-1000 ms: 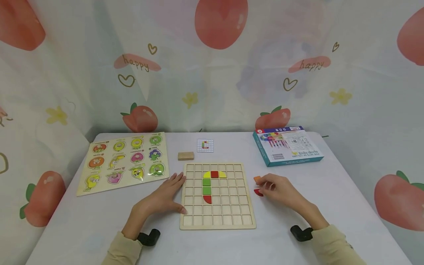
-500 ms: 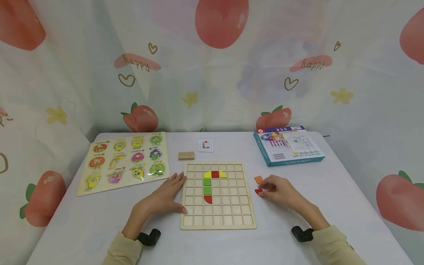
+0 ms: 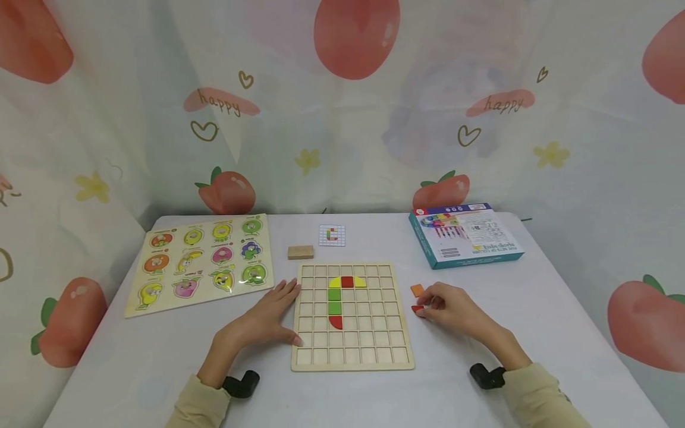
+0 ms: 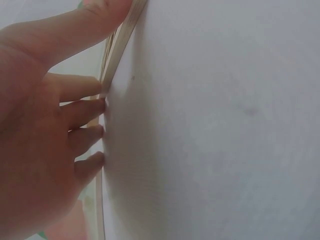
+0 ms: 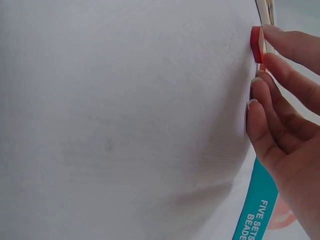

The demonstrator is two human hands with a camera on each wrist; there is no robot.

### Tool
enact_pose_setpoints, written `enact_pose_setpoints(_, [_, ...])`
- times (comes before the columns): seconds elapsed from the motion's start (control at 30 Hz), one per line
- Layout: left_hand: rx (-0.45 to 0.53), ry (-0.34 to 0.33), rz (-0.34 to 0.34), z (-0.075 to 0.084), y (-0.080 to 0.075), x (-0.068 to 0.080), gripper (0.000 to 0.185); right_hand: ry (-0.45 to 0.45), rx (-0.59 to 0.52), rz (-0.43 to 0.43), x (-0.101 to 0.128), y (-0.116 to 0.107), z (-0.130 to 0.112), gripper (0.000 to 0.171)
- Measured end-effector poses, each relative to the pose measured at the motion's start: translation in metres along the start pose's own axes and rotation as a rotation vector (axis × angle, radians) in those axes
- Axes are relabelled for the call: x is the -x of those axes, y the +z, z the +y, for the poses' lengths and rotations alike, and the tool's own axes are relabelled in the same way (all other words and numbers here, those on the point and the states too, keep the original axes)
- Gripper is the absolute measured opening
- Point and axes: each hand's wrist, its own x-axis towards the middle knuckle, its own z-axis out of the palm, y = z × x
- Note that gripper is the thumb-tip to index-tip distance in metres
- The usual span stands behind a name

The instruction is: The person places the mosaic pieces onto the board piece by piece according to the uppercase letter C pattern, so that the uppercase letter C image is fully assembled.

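Note:
In the head view a wooden grid board (image 3: 350,365) lies in the middle of the table. Yellow, red and green tiles (image 3: 334,300) fill some of its squares in a hook shape. My left hand (image 3: 262,321) rests along the board's left edge, fingers spread and thumb near the lower corner; the left wrist view has its fingertips (image 4: 92,132) down at that edge. Right of the board, my right hand (image 3: 449,306) pinches a red curved-edged tile (image 5: 257,44) between thumb and index finger, low over the tabletop. An orange square tile (image 3: 417,290) lies just behind those fingertips.
Behind the board lie a small wooden block (image 3: 301,252) and a pattern card (image 3: 332,235) with a similar coloured shape. A fruit puzzle board (image 3: 200,264) covers the back left. At the back right is a teal-edged box (image 3: 465,236).
My right fingers have closed in on the red tile, which now shows less between them. More of the orange tile is uncovered. The left hand and the board stay as they were.

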Motion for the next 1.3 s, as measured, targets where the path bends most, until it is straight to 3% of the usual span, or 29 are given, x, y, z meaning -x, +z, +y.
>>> enact_pose_setpoints(0.23, [0.01,0.012,-0.003,0.002,-0.002,0.002,0.116,0.073,-0.015,0.046,-0.009,-0.001,0.004,0.02])
enact_pose_setpoints(0.53, [0.02,-0.006,-0.018,0.004,-0.005,0.004,0.114,0.129,0.002,0.073,-0.022,-0.001,0.006,0.04])
enact_pose_setpoints(0.9, [0.009,-0.006,-0.018,0.003,-0.004,0.002,0.113,0.137,-0.018,0.08,-0.025,0.001,0.005,0.035])
enact_pose_setpoints(1.3, [0.014,-0.018,-0.017,0.006,-0.004,0.003,0.112,0.064,-0.092,0.136,-0.021,0.003,0.004,0.02])
